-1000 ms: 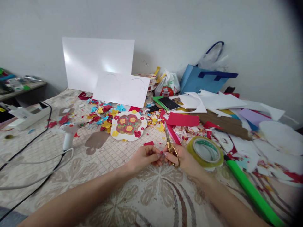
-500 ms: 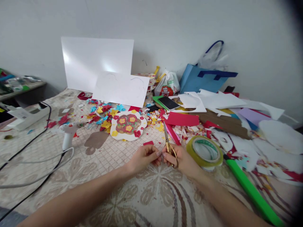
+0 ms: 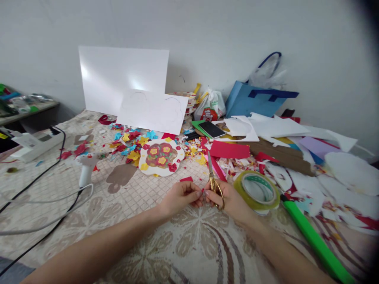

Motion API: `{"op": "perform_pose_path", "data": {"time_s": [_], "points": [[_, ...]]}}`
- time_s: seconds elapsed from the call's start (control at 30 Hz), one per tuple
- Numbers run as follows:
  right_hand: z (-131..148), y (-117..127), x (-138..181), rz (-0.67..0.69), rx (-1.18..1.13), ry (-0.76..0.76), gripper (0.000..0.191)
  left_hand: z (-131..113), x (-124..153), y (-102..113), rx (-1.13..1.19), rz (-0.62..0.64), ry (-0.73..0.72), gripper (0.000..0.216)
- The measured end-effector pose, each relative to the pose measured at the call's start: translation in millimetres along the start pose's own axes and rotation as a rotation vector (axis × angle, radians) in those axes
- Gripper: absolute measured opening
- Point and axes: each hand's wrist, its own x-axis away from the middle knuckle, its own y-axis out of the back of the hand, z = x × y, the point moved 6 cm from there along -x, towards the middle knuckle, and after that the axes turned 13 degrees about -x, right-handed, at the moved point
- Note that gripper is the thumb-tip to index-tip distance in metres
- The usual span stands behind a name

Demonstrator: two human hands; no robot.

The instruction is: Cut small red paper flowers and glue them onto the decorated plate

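Close together over the patterned tablecloth, my two hands meet at the fingertips. My left hand (image 3: 185, 194) pinches a tiny red piece (image 3: 203, 191), most of it hidden by the fingers. Scissors with gold handles (image 3: 212, 179) hang in my right hand (image 3: 226, 197), blades pointing away from me, while its thumb and forefinger reach the same red piece. Just beyond the left fingers lies a small red paper scrap (image 3: 186, 179). Behind it sits a white cloud-shaped card (image 3: 161, 157) decorated with red and yellow flowers.
A roll of clear tape (image 3: 257, 192) and a green cutter-like tool (image 3: 316, 238) lie to the right. A white glue gun (image 3: 86, 170) with cords stands left. Paper scraps, a phone (image 3: 211, 129), a red strip (image 3: 229, 150) and a blue bag (image 3: 255, 98) fill the back.
My fingertips have parted slightly, and a bit of red now shows between them. The scissors stay in my right hand. The whole view has shifted a little.
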Motion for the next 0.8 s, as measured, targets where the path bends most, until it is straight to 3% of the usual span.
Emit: {"op": "perform_pose_path", "data": {"time_s": [0.13,0.3,0.4,0.53,0.8], "points": [[1.0,-2.5,0.5,-0.003,0.004,0.006,0.023,-0.9,0.1,1.5,-0.04,-0.024,-0.028,0.033],[0.9,0.1,0.5,-0.021,-0.036,0.052,0.031,-7.4,0.6,7.4,0.069,-0.071,-0.043,0.031],[4.2,-2.2,4.2,0.035,-0.004,0.091,0.038,-15.6,1.7,13.7,0.113,-0.121,-0.075,0.031],[16.8,-9.5,13.9,0.117,0.206,0.175,0.034,-25.4,2.8,21.8,0.163,-0.176,-0.133,0.029],[9.9,-8.6,17.0,0.113,0.608,0.097,0.026,-28.3,1.3,30.0,0.177,-0.21,-0.173,0.025]]}}
